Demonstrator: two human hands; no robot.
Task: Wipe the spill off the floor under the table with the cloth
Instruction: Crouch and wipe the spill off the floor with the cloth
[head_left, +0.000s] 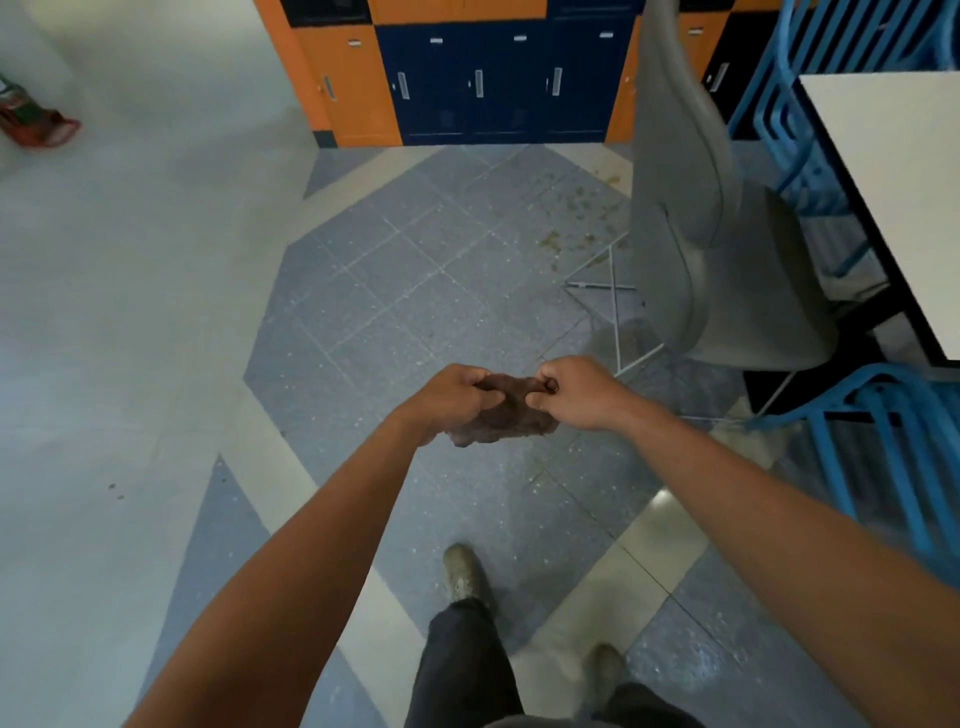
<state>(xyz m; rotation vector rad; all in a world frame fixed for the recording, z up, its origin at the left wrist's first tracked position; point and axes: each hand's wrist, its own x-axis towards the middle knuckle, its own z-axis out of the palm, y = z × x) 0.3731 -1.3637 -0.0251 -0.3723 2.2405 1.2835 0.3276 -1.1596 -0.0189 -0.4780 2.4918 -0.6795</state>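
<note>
Both hands, left hand and right hand, gripping cloth; spill ahead-right, nearer right hand, beside table

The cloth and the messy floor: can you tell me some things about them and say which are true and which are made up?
1. Both hands hold the brown cloth. True: left hand and right hand each grip it.
2. The cloth is lying on the floor. False: it is held up in the air.
3. Brownish spill spots lie left of the grey chair. True.
4. The lockers are all green. False: they are orange and dark blue.
</note>
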